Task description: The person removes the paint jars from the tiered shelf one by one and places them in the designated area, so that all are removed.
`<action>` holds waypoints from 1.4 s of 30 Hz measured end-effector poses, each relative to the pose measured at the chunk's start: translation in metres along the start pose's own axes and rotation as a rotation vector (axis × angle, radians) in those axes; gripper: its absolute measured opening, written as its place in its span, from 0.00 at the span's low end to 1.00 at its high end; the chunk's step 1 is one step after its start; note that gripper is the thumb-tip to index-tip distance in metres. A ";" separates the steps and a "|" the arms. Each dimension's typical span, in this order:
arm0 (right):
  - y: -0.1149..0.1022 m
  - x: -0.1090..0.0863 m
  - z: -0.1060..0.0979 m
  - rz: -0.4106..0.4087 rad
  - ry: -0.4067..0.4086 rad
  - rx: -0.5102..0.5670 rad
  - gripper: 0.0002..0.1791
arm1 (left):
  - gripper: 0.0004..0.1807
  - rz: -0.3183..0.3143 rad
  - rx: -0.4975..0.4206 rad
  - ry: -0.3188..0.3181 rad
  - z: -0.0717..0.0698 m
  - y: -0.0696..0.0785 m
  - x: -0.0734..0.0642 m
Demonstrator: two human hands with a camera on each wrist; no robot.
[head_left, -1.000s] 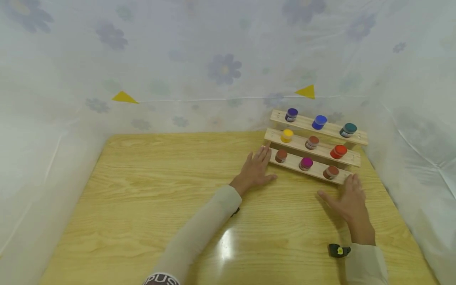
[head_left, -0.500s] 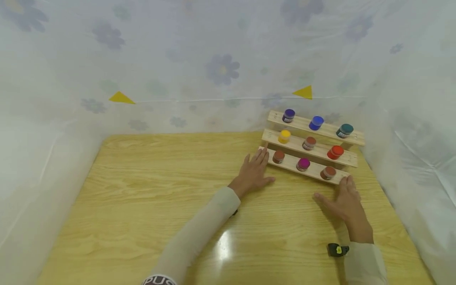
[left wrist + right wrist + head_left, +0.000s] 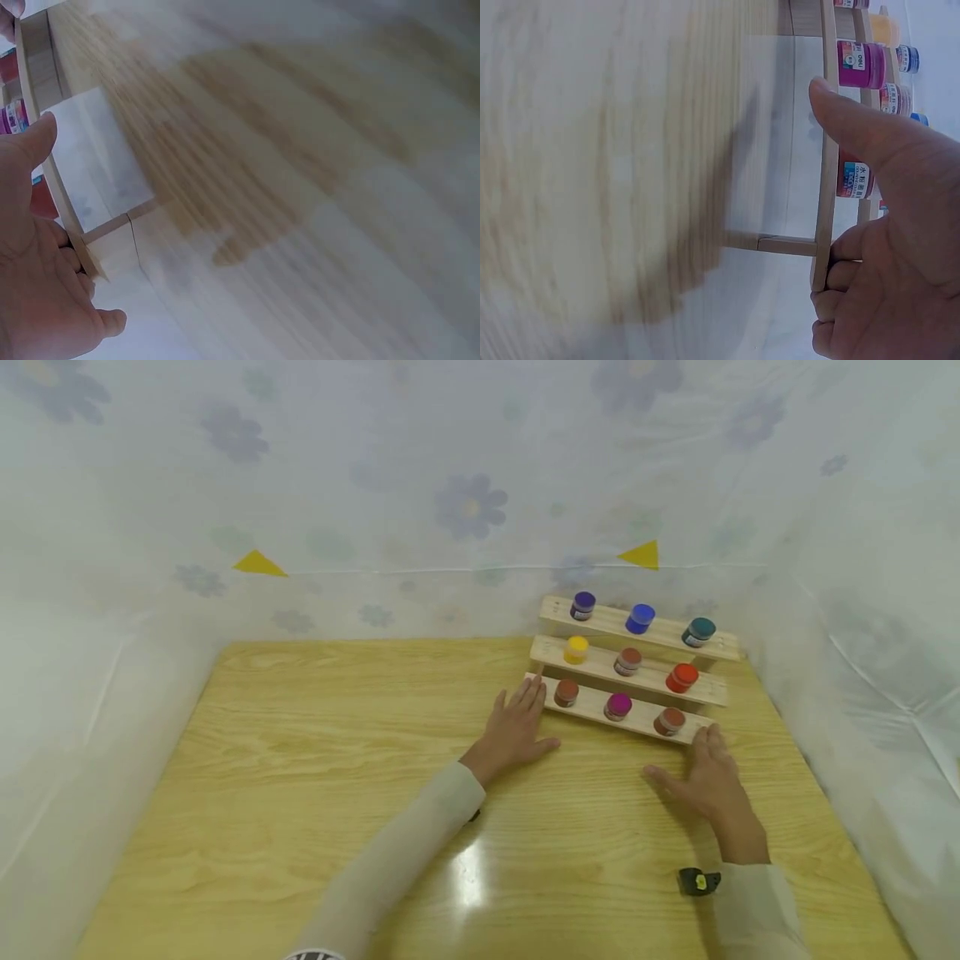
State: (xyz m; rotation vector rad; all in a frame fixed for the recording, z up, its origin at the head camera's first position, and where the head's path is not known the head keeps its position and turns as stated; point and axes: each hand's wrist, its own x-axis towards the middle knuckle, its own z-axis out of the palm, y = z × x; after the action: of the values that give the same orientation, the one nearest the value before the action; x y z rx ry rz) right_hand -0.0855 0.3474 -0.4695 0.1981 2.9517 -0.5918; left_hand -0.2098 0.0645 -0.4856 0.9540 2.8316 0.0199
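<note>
A three-step wooden rack (image 3: 585, 704) stands at the right of the table, each step bearing paint jars. My left hand (image 3: 512, 728) touches the left end of its lowest step, thumb spread away. At that step's right end, my right hand (image 3: 708, 781) rests its fingertips, thumb also apart. On the lowest step are a magenta jar (image 3: 618, 707) and two brown-lidded jars, one a brown-lidded jar (image 3: 670, 721) near my right hand. The middle step holds yellow, brown and red jars (image 3: 682, 677); purple, blue and dark green jars (image 3: 699, 632) stand on top.
The wood-grain table (image 3: 322, 743) extends to the left of the rack. A flowered white sheet (image 3: 360, 485) hangs behind and at both sides, with two yellow triangles (image 3: 637, 556) on it. A black wrist device (image 3: 698, 882) sits by the right sleeve.
The rack has slid left along the table with its jars still standing on it. Both hands have moved left with it, staying at its ends.
</note>
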 end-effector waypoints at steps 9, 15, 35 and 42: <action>-0.001 -0.001 -0.001 0.011 -0.006 -0.001 0.64 | 0.51 0.006 -0.031 0.020 0.004 -0.001 0.000; -0.001 -0.001 0.000 0.006 0.022 -0.005 0.64 | 0.52 0.025 -0.061 0.053 0.006 -0.003 0.000; 0.005 -0.001 0.009 0.024 0.050 -0.016 0.64 | 0.53 0.043 -0.127 0.082 0.013 -0.005 0.000; 0.005 -0.001 0.008 0.051 0.051 -0.012 0.64 | 0.53 0.054 -0.169 0.059 0.008 -0.005 0.001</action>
State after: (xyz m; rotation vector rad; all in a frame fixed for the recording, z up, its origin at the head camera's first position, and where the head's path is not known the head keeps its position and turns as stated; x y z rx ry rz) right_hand -0.0829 0.3486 -0.4785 0.2903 2.9882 -0.5704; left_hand -0.2122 0.0607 -0.4940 1.0067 2.8014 0.2927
